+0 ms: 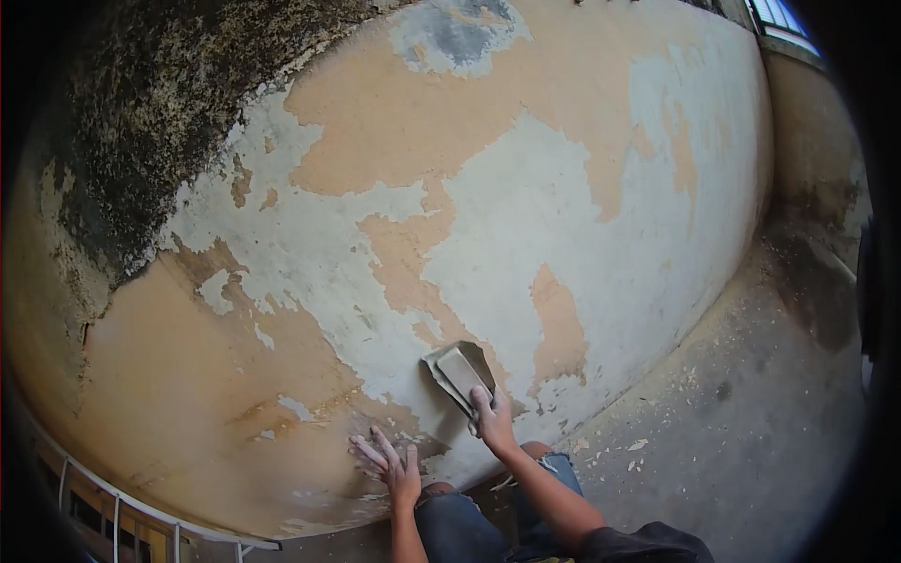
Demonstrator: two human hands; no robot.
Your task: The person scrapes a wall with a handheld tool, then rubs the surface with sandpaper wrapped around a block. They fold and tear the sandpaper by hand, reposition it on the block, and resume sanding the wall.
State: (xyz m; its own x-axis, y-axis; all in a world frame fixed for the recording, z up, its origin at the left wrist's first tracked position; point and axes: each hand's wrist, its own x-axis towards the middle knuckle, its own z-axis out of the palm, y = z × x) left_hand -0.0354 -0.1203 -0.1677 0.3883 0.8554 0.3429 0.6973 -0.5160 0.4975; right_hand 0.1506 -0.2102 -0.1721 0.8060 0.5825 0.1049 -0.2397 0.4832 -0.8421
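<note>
My right hand (494, 418) grips the lower end of a sanding block (460, 370), a pale flat block with a dark sheet of sandpaper folded up around its sides. The block lies against the wall (511, 216), over a patch where white coating meets tan plaster. Down and to the left, my left hand (398, 471) has its fingers spread at the wall's lower part, and nothing is in it. White dust coats the fingers of both hands.
Blackened rough wall (141, 141) fills the upper left. White metal rails (117, 516) stand at the lower left. Flakes of coating (638, 445) litter the concrete floor (713, 469) on the right. My knees in torn jeans (460, 525) are close to the wall.
</note>
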